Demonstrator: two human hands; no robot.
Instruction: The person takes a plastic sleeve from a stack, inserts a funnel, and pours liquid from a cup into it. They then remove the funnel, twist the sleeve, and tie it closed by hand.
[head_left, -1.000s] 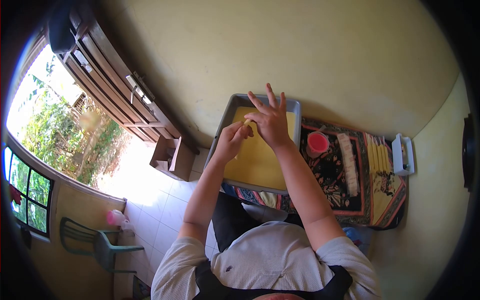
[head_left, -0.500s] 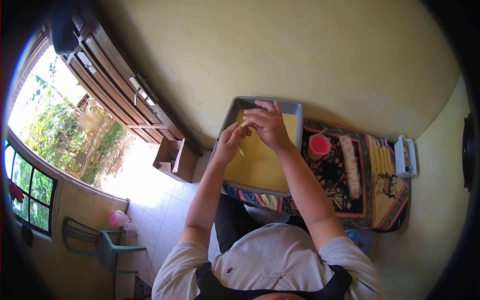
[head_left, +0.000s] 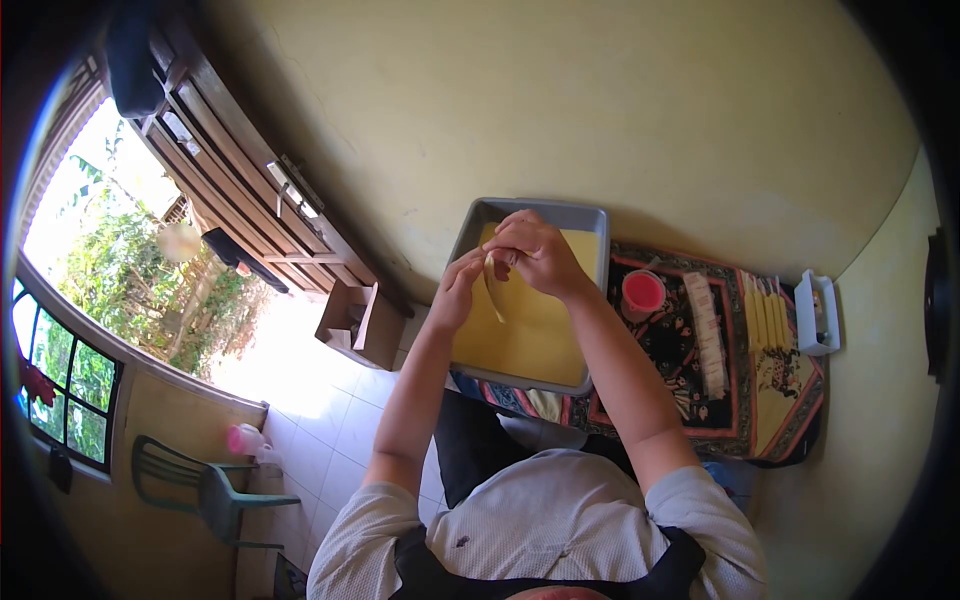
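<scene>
Over a grey tray (head_left: 604, 235) with a yellow layer inside, both hands meet near its upper left part. My left hand (head_left: 461, 288) has its fingers closed on a thin yellowish strip (head_left: 495, 293), which hangs down from between the hands. My right hand (head_left: 537, 254) curls over the strip's upper end, its fingertips touching my left fingers. A pink cup (head_left: 642, 291) stands right of the tray on a patterned cloth. Beside the cup lies a long wrapped row of pale pieces (head_left: 706, 335).
Several yellow strips (head_left: 766, 318) lie on the cloth near a white holder (head_left: 817, 312). An open cardboard box (head_left: 362, 322) stands left of the tray by the wooden door (head_left: 245, 180). A green chair (head_left: 213, 497) is lower left. A dark-sleeved person's arm (head_left: 243, 262) shows in the doorway.
My right fingers have folded down towards my left hand, and the strip hangs more visibly below them. A person's dark sleeve has appeared in the doorway. The view has shifted slightly.
</scene>
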